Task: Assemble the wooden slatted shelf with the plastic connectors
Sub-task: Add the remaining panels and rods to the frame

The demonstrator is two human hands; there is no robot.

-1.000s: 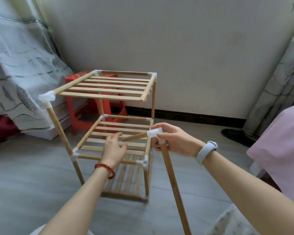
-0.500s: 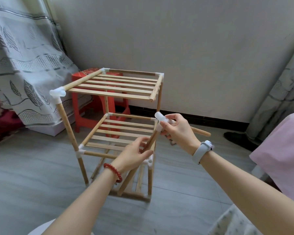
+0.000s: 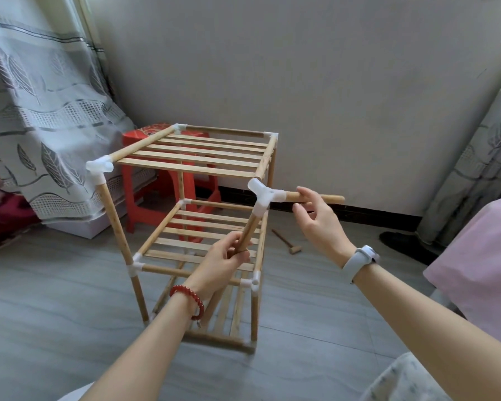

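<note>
Left hand [image 3: 223, 261] grips the lower wooden rod [image 3: 248, 233] in front of the shelf [image 3: 191, 157]. Right hand [image 3: 318, 224], fingers loosely curled, pinches the side rod [image 3: 313, 197] just right of the white connector [image 3: 263, 198], which hangs beside the shelf's open front-right top corner.

A three-tier wooden slatted shelf [image 3: 197, 157] stands on the grey floor [image 3: 55, 299]. The left hand [image 3: 220, 264] grips a wooden rod [image 3: 248, 233] rising to a white plastic connector [image 3: 263, 196]. The right hand [image 3: 318, 224] pinches a second rod [image 3: 330, 197] jutting sideways from that connector. A small wooden mallet [image 3: 289, 244] lies on the floor behind.
</note>
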